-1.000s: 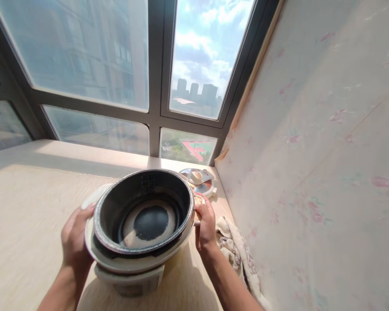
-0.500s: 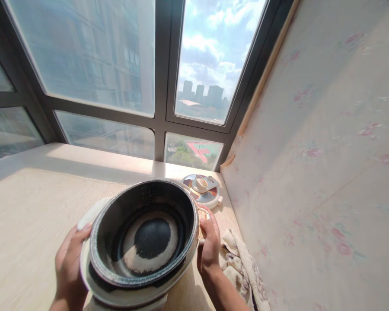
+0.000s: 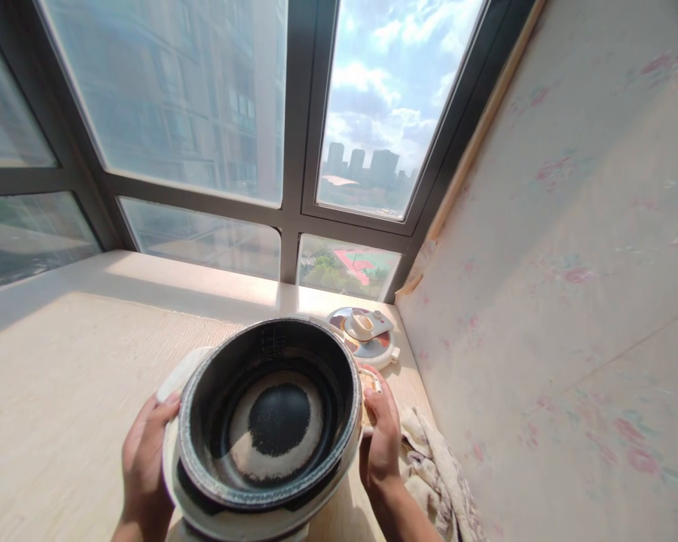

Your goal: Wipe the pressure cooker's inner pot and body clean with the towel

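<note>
nearest the wearer, two hands grasped a pale rice cooker (image 3: 248,522) from opposite sides. the left hand (image 3: 148,448) was curled around the outer shell, thumb lying on its edge; the right hand (image 3: 384,429) gripped a side handle (image 3: 370,403), the thumb bent inward. most fingertips were hidden behind the shell. the cooker was low in the middle of the view, mouth up, and whether its base touched the ledge (image 3: 79,391) could not be told.

inside the shell sat a black inner pot (image 3: 276,418), its bottom worn pale in a ring, a dark gap showing between pot and shell on the near side. the whole looked stiff and probably moderately heavy, best held evenly by both sides; the smooth shell might have been slippery, so the handles seemed the surest hold. the pot looked loose enough to shift if tipped, and its coating easy to scratch.

beside the right forearm lay a crumpled, soft cloth (image 3: 438,470), against the flowered wall (image 3: 565,339). farther off, a round lid (image 3: 367,350) rested on the ledge, before the dark-framed window (image 3: 367,113).
</note>
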A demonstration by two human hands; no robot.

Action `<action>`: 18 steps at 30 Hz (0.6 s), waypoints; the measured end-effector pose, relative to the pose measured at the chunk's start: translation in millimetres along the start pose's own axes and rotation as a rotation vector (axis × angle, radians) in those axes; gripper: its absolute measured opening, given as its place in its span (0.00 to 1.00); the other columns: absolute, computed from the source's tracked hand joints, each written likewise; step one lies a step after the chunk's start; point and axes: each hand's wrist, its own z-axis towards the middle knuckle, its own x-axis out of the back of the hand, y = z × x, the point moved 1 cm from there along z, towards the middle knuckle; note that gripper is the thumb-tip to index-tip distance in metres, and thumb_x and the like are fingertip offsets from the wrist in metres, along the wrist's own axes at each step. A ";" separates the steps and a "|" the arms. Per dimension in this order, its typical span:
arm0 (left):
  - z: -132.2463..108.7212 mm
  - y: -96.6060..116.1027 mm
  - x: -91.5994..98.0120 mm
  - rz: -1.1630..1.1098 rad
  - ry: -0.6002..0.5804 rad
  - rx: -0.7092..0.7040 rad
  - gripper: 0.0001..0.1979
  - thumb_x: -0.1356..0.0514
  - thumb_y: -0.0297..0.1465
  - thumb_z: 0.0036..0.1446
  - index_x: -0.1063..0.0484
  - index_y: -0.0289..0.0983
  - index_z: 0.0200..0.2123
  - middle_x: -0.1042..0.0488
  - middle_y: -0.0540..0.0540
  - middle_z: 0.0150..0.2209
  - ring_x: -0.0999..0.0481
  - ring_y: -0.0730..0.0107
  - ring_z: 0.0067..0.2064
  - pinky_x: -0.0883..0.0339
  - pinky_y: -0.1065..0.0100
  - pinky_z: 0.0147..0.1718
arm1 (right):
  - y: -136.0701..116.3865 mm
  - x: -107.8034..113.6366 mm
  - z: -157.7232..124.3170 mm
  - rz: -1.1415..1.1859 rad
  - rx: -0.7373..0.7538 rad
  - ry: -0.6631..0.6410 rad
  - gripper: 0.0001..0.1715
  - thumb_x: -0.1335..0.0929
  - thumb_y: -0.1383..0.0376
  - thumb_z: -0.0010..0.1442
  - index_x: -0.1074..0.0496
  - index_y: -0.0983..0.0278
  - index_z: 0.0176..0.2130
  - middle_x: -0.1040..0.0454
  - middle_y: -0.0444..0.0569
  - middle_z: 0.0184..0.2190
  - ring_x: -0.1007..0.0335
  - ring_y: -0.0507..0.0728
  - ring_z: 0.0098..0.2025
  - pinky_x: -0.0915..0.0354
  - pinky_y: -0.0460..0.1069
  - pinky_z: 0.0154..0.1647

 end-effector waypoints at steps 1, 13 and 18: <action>-0.5 0.0 -0.1 -0.046 -0.017 0.017 0.22 0.30 0.41 0.39 0.30 0.42 0.38 0.24 0.53 0.32 0.24 0.62 0.34 0.32 0.69 0.30 | 0.5 0.6 -0.1 0.001 0.004 -0.003 0.40 0.26 0.55 0.51 0.31 0.64 0.60 0.21 0.51 0.47 0.25 0.61 0.46 0.31 0.52 0.46; 1.0 -2.7 2.5 -0.083 -0.057 0.019 0.19 0.29 0.40 0.42 0.27 0.42 0.37 0.25 0.53 0.35 0.24 0.62 0.37 0.32 0.69 0.32 | 2.8 1.0 0.5 -0.018 0.005 0.021 0.40 0.26 0.52 0.50 0.30 0.61 0.60 0.22 0.51 0.52 0.26 0.65 0.53 0.30 0.57 0.51; 1.5 -3.4 2.3 -0.083 -0.049 0.025 0.18 0.29 0.40 0.42 0.27 0.44 0.37 0.24 0.53 0.34 0.24 0.61 0.38 0.31 0.68 0.32 | 5.2 2.3 1.0 0.023 0.024 0.012 0.39 0.25 0.52 0.51 0.29 0.63 0.58 0.23 0.52 0.52 0.26 0.65 0.53 0.33 0.58 0.56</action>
